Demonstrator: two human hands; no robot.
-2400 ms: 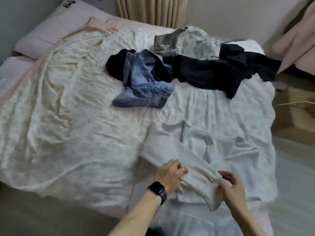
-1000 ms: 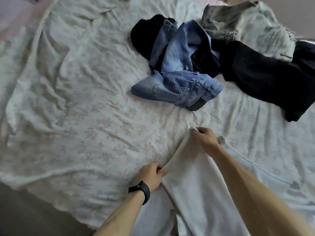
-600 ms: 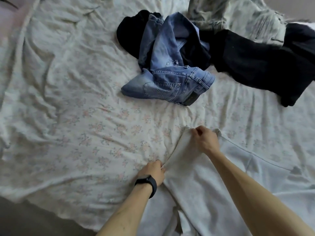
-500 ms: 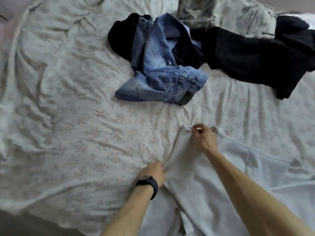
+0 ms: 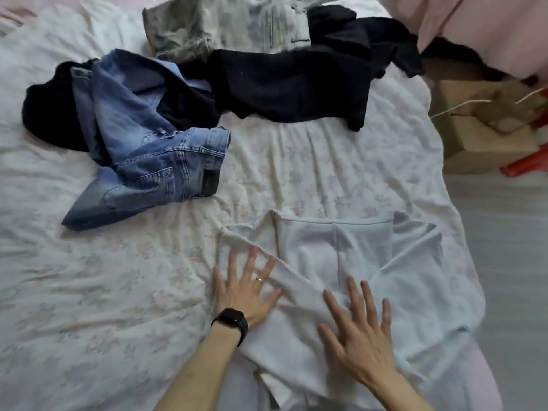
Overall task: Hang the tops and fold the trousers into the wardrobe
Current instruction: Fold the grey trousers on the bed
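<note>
One bed (image 5: 89, 292). On it: one white garment (image 5: 355, 247), one pair of blue jeans (image 5: 142, 161), one grey mottled garment (image 5: 189, 28); black clothing (image 5: 296, 84), one piece or two, unclear. Hands, two: left hand (image 5: 243, 292), right hand (image 5: 361, 345).

Soft dim daylight; blurred edges

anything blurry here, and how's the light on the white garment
Head view: jeans sharp, stitching legible; right hand and the pink fabric at the top right smeared. Head view again: light soft and flat, no glare or hard shadows, so the white garment barely stands out from the bedsheet; the bed's right edge bows from the wide lens.
</note>
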